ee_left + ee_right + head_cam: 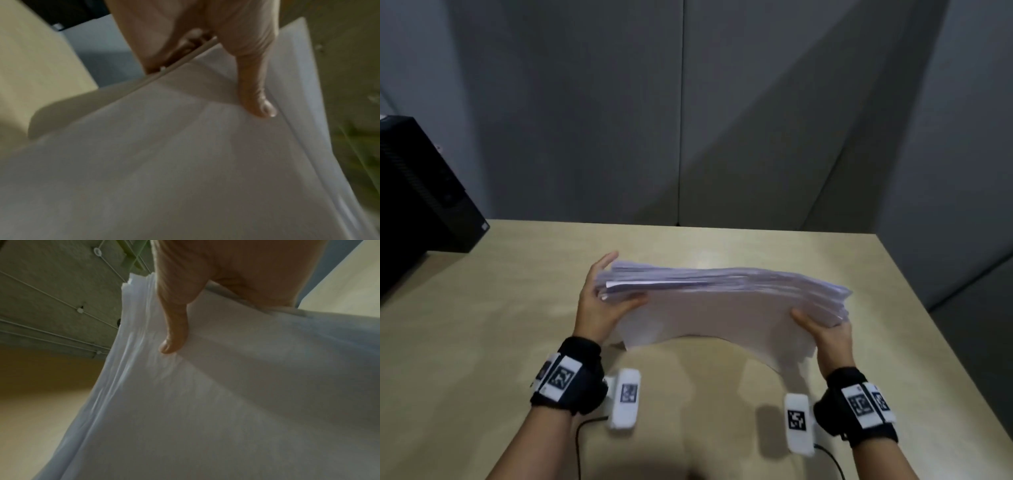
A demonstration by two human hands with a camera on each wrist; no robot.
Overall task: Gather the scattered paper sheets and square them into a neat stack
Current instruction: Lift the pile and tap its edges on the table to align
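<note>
Both hands, left (602, 301) and right (825, 330), grip the sheets (715, 308) (edges uneven) by their ends above the table (482, 325), thumbs on top.

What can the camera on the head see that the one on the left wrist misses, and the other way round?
Only the head view shows both hands at once: the left hand and right hand grip opposite ends of the paper stack above the table, with a black box at the left. Only the left wrist view shows, close up, the left thumb pressed flat on the stack's face. Both show the left hand, the white sheets with uneven edges, and the tan table.
</note>
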